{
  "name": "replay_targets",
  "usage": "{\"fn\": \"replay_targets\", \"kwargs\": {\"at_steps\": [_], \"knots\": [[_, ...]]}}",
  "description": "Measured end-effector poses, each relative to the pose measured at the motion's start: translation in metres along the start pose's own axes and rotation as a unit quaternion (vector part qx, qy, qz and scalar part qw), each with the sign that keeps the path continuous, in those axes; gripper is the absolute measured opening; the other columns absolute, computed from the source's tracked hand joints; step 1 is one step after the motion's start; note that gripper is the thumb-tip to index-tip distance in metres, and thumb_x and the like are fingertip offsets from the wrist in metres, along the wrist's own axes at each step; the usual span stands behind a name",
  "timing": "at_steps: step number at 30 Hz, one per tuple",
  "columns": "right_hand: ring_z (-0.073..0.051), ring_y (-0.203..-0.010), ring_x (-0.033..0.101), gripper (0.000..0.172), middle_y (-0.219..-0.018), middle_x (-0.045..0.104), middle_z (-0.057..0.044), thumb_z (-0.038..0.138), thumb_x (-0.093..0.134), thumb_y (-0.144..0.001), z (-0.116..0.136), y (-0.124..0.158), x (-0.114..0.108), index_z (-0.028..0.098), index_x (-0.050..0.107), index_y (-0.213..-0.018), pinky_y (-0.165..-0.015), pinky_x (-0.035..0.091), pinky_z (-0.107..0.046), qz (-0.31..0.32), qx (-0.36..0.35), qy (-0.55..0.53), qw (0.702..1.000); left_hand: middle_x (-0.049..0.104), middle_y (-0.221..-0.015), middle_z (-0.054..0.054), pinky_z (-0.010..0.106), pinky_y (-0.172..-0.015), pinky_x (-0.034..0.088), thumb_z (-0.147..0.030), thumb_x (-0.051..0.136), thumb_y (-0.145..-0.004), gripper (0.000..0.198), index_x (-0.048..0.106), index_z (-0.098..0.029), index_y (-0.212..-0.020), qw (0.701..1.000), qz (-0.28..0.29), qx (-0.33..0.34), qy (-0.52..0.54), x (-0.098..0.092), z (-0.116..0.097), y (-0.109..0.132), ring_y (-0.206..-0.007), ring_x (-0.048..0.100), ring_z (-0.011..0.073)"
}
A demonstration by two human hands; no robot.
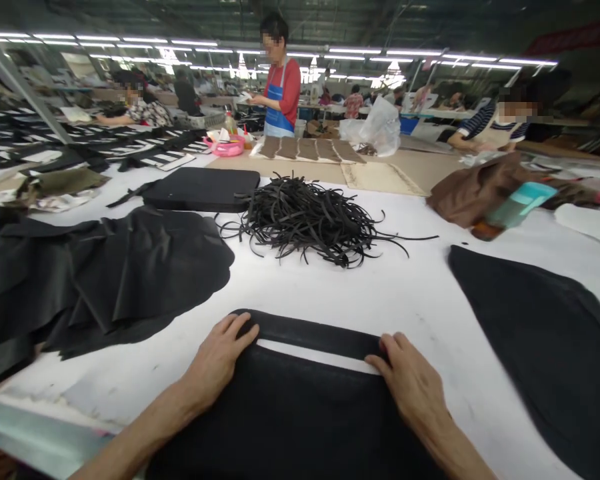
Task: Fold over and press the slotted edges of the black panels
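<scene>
A large black leather-like panel [300, 420] lies in front of me and runs off the lower edge of the view. Along its far side runs a narrow black strip [315, 335], with a thin white band between strip and panel. At the strip's left end my left hand [223, 363] is closed, fingertips over the strip and thumb close by. My right hand [413, 380] pinches the strip's right end between thumb and fingers. Both hands rest low over the white tabletop [360, 290]. What lies under the fingertips is hidden.
A tangled heap of thin black strips [313, 220] lies ahead, beside a black stack [203, 189]. Black sheets [105, 273] spread at left; another black panel [535, 347] lies at right near a teal-lidded bottle [515, 210]. Co-workers stand and sit beyond.
</scene>
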State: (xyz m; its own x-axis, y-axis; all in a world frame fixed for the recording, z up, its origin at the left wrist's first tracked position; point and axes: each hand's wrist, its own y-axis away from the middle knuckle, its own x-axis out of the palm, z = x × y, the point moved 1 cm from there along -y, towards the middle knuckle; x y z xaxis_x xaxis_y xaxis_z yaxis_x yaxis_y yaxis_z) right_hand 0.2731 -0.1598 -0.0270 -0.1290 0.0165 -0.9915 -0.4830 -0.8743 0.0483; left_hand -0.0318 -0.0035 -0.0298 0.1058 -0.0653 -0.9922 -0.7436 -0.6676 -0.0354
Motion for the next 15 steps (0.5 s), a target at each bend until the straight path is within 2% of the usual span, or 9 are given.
{"fn": "replay_targets", "kwargs": {"at_steps": [2,4,6,8,12,15], "knots": [[-0.027,-0.098,0.05,0.023,-0.111,0.053,-0.009,0.038,0.048,-0.081,-0.011,0.001,0.006,0.023,0.051,-0.098,-0.076,0.037,-0.035,-0.054,-0.03,0.01,0.998,0.049,-0.125,0.005,0.033,-0.094,0.04,-0.001,0.028,-0.079,0.051,0.052,-0.022,-0.119,0.996,-0.021,-0.073,0.052,-0.009,0.013,0.004,-0.112,0.043,0.0192],[-0.029,-0.106,0.046,0.038,-0.122,0.049,-0.01,0.041,0.05,-0.079,-0.023,0.001,0.012,0.022,0.048,-0.112,-0.082,0.037,-0.038,-0.064,-0.043,-0.005,0.997,0.054,-0.115,0.007,0.033,-0.089,0.043,-0.013,0.03,-0.086,0.039,0.054,-0.018,-0.116,0.987,-0.016,-0.132,0.088,-0.017,0.018,0.008,-0.103,0.047,0.0195],[-0.029,-0.104,0.048,0.048,-0.118,0.052,-0.01,0.045,0.052,-0.077,-0.033,-0.001,0.014,0.022,0.045,-0.118,-0.083,0.037,-0.039,-0.03,-0.055,-0.027,0.998,0.055,-0.109,0.007,0.034,-0.086,0.043,-0.025,0.038,-0.085,0.033,0.053,-0.017,-0.114,0.982,0.009,-0.16,0.099,-0.021,0.015,0.01,-0.098,0.049,0.0209],[-0.029,-0.1,0.05,0.049,-0.109,0.057,-0.009,0.049,0.055,-0.074,-0.036,-0.002,0.01,0.023,0.048,-0.115,-0.082,0.037,-0.039,0.013,-0.048,-0.045,0.998,0.054,-0.106,0.007,0.035,-0.084,0.042,-0.029,0.046,-0.081,0.033,0.053,-0.016,-0.11,0.98,0.027,-0.172,0.095,-0.023,0.008,0.011,-0.097,0.049,0.0216],[-0.026,-0.088,0.055,0.039,-0.093,0.062,-0.008,0.052,0.054,-0.073,-0.025,-0.003,-0.015,0.022,0.057,-0.098,-0.077,0.038,-0.035,0.128,0.014,-0.101,0.987,0.054,-0.091,0.005,0.033,-0.076,0.042,-0.027,0.043,-0.08,0.015,0.054,-0.018,-0.085,0.98,0.035,-0.174,0.093,-0.015,0.001,0.013,-0.088,0.051,0.0205],[-0.024,-0.083,0.056,0.039,-0.088,0.063,-0.006,0.046,0.066,-0.061,-0.013,0.002,-0.035,0.022,0.061,-0.091,-0.068,0.037,-0.03,0.19,-0.006,-0.125,0.974,0.055,-0.082,0.003,0.033,-0.072,0.043,-0.03,0.041,-0.081,0.017,0.053,-0.02,-0.074,0.982,0.029,-0.152,0.11,-0.003,0.008,0.016,-0.081,0.053,0.0199]]}}
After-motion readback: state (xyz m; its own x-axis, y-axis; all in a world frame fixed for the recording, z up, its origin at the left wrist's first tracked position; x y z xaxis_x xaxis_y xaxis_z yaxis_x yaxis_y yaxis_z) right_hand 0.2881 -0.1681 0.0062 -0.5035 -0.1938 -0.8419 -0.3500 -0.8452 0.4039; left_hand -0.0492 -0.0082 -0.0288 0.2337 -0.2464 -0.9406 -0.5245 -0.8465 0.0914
